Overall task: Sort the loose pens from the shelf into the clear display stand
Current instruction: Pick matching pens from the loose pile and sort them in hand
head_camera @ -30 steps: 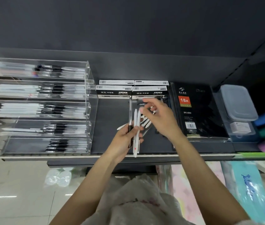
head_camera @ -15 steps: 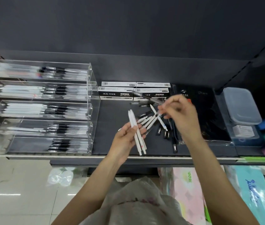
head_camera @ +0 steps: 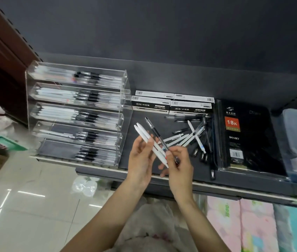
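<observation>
- Since half a second ago the right hand (head_camera: 178,160) has come back from the pile with a dark clear pen (head_camera: 155,132) and now meets the left hand (head_camera: 140,157).
- Left hand: fingers and thumb curled round two white pens (head_camera: 148,140), tips pointing to 11 o'clock.
- Right hand: fingertips pinch the dark pen's lower end beside the white ones.
- Stand (head_camera: 78,113) sits at 9 o'clock from the hands; all five tiers already hold pens, the second tier from the bottom looking thinnest.
- Left to do: the loose pile (head_camera: 189,137) at 2 o'clock on the shelf (head_camera: 144,118), roughly a dozen white and dark pens, crossed.
- Judgement: partway through; the held pens are not yet in the stand.
</observation>
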Motion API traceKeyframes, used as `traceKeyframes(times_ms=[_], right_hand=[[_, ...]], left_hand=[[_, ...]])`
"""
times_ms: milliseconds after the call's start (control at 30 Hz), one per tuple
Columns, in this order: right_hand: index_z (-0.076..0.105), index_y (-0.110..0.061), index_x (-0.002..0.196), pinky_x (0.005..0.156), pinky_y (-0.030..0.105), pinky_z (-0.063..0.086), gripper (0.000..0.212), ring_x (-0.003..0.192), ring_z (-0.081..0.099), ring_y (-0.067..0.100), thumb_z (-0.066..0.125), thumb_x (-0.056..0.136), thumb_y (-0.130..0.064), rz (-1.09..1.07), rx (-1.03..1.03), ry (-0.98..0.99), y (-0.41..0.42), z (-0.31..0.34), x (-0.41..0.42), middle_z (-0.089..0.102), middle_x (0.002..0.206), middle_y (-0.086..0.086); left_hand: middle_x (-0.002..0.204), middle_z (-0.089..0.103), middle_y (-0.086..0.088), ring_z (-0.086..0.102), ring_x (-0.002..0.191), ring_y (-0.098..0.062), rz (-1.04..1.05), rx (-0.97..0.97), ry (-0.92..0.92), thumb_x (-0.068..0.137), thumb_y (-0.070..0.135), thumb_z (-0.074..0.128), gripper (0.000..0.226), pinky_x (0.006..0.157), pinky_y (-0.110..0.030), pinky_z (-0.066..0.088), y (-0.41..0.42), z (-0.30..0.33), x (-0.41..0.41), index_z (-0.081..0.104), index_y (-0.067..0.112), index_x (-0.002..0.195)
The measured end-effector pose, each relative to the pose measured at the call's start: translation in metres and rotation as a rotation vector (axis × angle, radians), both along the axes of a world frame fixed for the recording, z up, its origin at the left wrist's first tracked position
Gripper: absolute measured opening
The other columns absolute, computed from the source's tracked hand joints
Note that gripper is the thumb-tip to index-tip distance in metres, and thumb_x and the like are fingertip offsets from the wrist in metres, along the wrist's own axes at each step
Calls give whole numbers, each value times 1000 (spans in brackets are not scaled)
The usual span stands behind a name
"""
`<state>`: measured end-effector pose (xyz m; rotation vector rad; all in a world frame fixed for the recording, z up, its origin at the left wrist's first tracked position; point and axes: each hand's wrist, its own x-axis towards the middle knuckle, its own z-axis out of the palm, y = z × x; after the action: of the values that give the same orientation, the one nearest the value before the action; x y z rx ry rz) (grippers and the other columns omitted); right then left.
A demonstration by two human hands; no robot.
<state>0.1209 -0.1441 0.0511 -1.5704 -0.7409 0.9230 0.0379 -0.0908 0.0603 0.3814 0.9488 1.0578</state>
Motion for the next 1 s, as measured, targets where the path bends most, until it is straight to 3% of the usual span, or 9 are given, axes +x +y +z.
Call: traceKeyframes(times_ms=[133, 333, 500, 600, 767, 833, 933, 1000], right_hand=[[56, -15, 92, 49, 27, 49, 7, 52, 59, 14, 53, 94, -10, 69, 17, -8, 10, -2, -27, 65, 79, 1], [53, -22, 87, 51, 17, 46, 13, 50, 59, 9, 55, 93, -11, 279, 30, -115, 34, -3, -94, 64, 71, 2], [58, -27, 83, 63, 12, 48, 13, 71, 63, -2, 65, 87, -16, 415, -12, -312, 65, -15, -165, 67, 77, -14], [64, -25, 83, 66, 14, 48, 10, 72, 63, 0, 69, 84, -17, 431, -36, -408, 79, -25, -207, 67, 76, -14], [66, -23, 88, 67, 7, 44, 10, 73, 60, -4, 69, 84, -14, 294, -80, -453, 95, -26, -247, 66, 78, -17], [69, -22, 96, 71, 4, 42, 16, 76, 60, -5, 69, 83, -11, 217, -61, -574, 97, -24, -245, 66, 83, -18], [71, -18, 98, 70, 25, 51, 19, 77, 62, 8, 70, 82, -8, 159, -39, -910, 94, -24, -237, 70, 87, -9], [71, -16, 93, 63, 28, 51, 17, 77, 64, 19, 72, 80, -5, 134, -74, -1071, 90, -26, -233, 71, 85, -3]], left_hand=[[87, 66, -8, 65, 86, -19, -62, 31, 99, 95, 9, 52, 9, 79, -26, 55, 7, 1, -44, 61, 8, 93], [90, 71, -14, 70, 81, -18, -140, 143, 415, 92, 12, 57, 19, 72, -24, 57, 22, 2, -140, 63, -3, 102], [69, 69, -2, 68, 72, -14, -135, 144, 495, 90, 8, 61, 9, 70, -20, 55, 47, -9, -226, 66, 3, 87], [81, 69, -14, 70, 80, -23, -140, 113, 500, 88, 8, 63, 11, 71, -21, 56, 60, -20, -279, 67, -2, 90], [100, 72, -16, 70, 93, -25, -135, 85, 422, 88, 8, 61, 24, 78, -25, 57, 85, -29, -357, 66, -3, 109], [101, 72, -15, 70, 93, -25, -135, 60, 406, 88, 9, 62, 23, 78, -25, 57, 92, -31, -374, 67, -1, 108], [101, 72, -14, 70, 94, -24, -174, 31, 381, 87, 11, 63, 21, 77, -24, 56, 98, -34, -386, 68, 3, 106], [99, 71, -14, 69, 93, -23, -214, 22, 363, 87, 10, 64, 20, 75, -21, 56, 103, -36, -387, 69, 3, 105]])
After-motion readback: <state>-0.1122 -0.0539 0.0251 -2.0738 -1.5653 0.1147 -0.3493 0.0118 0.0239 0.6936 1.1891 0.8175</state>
